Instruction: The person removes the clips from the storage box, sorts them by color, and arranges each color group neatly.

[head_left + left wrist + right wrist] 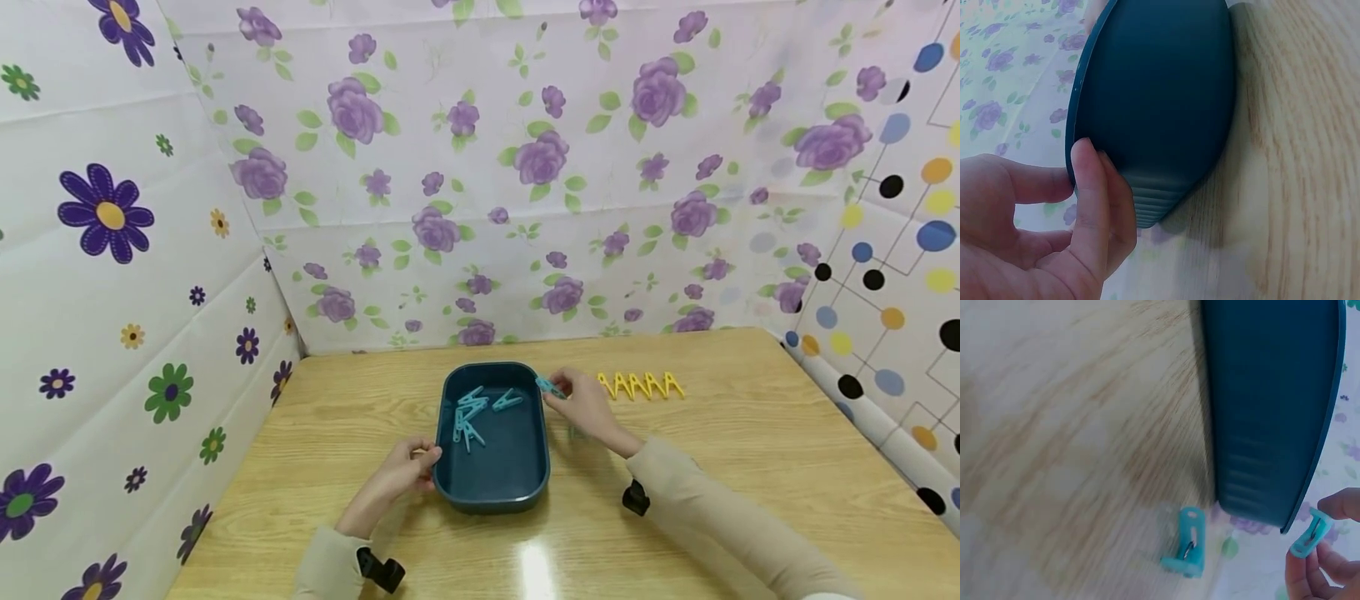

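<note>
A dark blue plastic bin [491, 505] stands on the table with several turquoise clothespins [471, 408] in its far half. My left hand [401, 468] pinches the bin's left rim between thumb and fingers, also seen close up in the left wrist view. At the right rim, near the far corner, my right hand [588, 408] holds one turquoise clothespin [1311, 534] between thumb and fingertips. Another turquoise clothespin [1190, 544] lies on the table beside the bin, mostly hidden below my right hand in the head view.
A row of several yellow clothespins [641, 385] stands on the wooden table [675, 450] to the right of my right hand. Flowered cloth [480, 183] hangs behind the table, with patterned cloths along the left and right sides.
</note>
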Tool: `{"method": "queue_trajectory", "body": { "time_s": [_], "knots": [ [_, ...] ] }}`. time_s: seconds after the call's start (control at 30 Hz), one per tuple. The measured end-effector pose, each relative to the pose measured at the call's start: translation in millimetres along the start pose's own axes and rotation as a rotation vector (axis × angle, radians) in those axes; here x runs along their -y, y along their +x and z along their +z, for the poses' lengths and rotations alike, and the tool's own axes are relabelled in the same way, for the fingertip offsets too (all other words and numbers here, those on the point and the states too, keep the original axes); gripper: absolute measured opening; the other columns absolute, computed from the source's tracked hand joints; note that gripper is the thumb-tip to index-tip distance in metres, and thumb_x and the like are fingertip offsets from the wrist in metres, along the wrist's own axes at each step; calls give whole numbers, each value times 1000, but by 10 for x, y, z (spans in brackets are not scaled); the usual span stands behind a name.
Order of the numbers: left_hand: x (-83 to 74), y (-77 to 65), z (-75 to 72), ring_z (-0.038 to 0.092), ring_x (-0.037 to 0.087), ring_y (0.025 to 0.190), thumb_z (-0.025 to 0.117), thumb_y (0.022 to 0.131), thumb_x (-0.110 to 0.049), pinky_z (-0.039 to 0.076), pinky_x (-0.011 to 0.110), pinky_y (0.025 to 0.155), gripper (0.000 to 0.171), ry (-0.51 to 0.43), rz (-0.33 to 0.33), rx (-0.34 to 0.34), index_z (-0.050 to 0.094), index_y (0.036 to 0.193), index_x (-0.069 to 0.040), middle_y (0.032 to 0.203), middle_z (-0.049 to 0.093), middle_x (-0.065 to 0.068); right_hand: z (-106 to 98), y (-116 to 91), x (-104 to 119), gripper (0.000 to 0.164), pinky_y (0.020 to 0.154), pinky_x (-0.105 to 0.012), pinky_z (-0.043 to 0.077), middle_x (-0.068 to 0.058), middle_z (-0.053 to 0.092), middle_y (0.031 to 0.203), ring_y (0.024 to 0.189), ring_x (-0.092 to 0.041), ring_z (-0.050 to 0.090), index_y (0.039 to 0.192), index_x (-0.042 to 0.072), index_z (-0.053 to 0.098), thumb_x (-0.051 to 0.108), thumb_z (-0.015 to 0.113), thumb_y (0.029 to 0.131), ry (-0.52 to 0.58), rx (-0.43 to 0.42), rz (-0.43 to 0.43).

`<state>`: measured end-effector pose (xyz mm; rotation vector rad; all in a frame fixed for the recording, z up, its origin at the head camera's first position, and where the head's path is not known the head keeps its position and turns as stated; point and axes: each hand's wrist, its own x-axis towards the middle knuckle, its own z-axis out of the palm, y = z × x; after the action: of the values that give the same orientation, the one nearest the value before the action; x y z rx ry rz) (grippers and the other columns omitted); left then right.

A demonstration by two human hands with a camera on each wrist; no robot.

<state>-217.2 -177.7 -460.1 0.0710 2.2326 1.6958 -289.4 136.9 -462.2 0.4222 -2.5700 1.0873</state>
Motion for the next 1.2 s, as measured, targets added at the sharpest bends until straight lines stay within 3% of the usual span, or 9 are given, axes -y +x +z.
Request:
{"method": "queue_trajectory", "body": {
  "time_s": [0.17, 0.6, 0.73, 0.93, 1.2],
  "knots": [
    [-2, 3, 2, 55, 11, 63, 48, 102, -14, 51, 27, 61, 17, 4, 0, -3, 51, 102, 4, 75, 58, 4, -83, -38, -106, 16, 63, -27, 47, -7, 66, 81, 69, -14, 57, 93, 4, 65, 15, 72, 85, 11, 26, 67],
    [12, 23, 24, 55, 11, 64, 49, 101, -15, 52, 26, 60, 20, 5, -26, -6, 50, 104, 5, 74, 58, 3, -276, -174, -423, 19, 60, -30, 45, -11, 63, 81, 67, -18, 56, 89, 2, 60, 18, 70, 87, -92, 139, 244],
    [8, 14, 9, 56, 11, 65, 48, 102, -16, 52, 26, 61, 22, 5, -36, -2, 50, 106, 6, 75, 59, 3, -307, -218, -495, 20, 56, -29, 41, -7, 59, 70, 57, -15, 51, 80, 5, 58, 18, 72, 86, -116, 155, 245],
    [13, 19, 1, 56, 10, 63, 47, 102, -13, 50, 25, 60, 23, -16, -29, 1, 50, 108, 8, 76, 61, 5, -326, -256, -549, 38, 49, -25, 32, 4, 36, 47, 41, -9, 32, 57, 10, 48, 15, 72, 86, -122, 179, 210],
    [23, 16, 2, 57, 9, 63, 47, 102, -14, 51, 24, 60, 23, -5, -35, 0, 51, 108, 9, 77, 61, 5, -332, -270, -562, 44, 43, -21, 26, 7, 35, 40, 38, -7, 28, 49, 12, 49, 15, 67, 90, -166, 217, 188]
  ]
}}
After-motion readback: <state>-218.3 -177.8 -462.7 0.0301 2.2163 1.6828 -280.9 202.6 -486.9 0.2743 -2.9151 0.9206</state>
